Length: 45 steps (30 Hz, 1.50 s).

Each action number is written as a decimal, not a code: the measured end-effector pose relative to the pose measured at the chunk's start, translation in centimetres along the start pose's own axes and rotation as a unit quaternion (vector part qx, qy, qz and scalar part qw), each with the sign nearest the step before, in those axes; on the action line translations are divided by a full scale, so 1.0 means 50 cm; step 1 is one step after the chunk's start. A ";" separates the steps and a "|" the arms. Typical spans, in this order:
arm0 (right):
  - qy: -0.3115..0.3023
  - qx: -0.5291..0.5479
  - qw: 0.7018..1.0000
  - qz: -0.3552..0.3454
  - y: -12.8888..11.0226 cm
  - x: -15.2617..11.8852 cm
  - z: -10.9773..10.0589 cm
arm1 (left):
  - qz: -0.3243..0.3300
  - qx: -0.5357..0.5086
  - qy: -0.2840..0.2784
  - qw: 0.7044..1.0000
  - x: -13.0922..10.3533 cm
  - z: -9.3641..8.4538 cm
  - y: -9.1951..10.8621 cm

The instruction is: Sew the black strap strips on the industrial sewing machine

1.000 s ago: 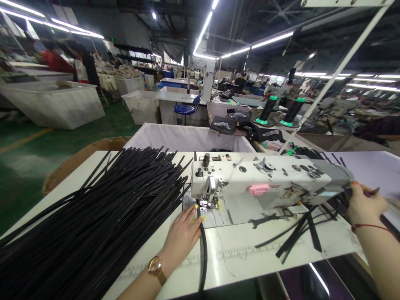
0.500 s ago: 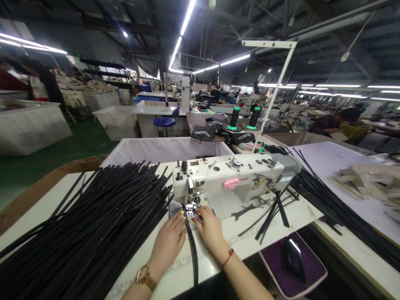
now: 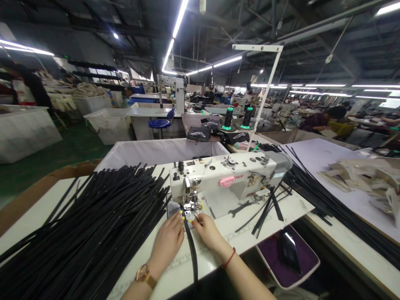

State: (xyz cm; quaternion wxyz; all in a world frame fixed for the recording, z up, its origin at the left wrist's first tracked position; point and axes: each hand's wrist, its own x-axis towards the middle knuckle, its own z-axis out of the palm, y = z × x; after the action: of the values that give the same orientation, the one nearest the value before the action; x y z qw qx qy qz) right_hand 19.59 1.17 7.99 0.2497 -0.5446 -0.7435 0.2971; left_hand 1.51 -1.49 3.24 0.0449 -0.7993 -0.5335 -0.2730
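Observation:
A black strip (image 3: 191, 246) runs from the needle area of the white sewing machine (image 3: 225, 179) down over the table's front edge. My left hand (image 3: 168, 235) lies beside it with the fingers together, the fingertips touching the strip just in front of the presser foot (image 3: 189, 206). To the right of the strip, my right hand (image 3: 206, 231) is closed in a pinch on a small thin dark tool (image 3: 197, 218), near the metal plate. A large pile of black strips (image 3: 87, 225) covers the table at the left.
A wrench (image 3: 240, 208) and loose strips (image 3: 265, 214) lie right of the needle. A phone (image 3: 289, 252) rests on a purple tray below. Two black thread spools (image 3: 228, 118) stand behind the machine. A cloth-lined bin (image 3: 162, 151) is beyond the table.
My right hand has drawn back slightly from the presser foot, and its fingers are now pinched together. My left hand stays by the strip. The whole view has shifted a little.

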 end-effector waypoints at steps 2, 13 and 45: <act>0.002 -0.003 1.000 0.010 0.003 -0.007 -0.005 | -0.003 -0.003 0.000 1.000 0.001 -0.002 0.001; -0.018 0.056 0.998 0.017 0.006 0.005 -0.010 | -0.004 0.017 -0.006 1.000 0.003 0.000 -0.001; -0.034 0.079 0.996 -0.025 0.017 0.001 -0.035 | -0.067 -0.094 -0.001 0.993 0.040 -0.051 0.010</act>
State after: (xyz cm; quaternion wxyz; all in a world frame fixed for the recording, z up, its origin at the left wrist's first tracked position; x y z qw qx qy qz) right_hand 21.35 1.69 8.63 0.2737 -0.4938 -0.7394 0.3668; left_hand 1.54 -1.00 6.46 -0.0488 -0.7627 -0.5578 -0.3235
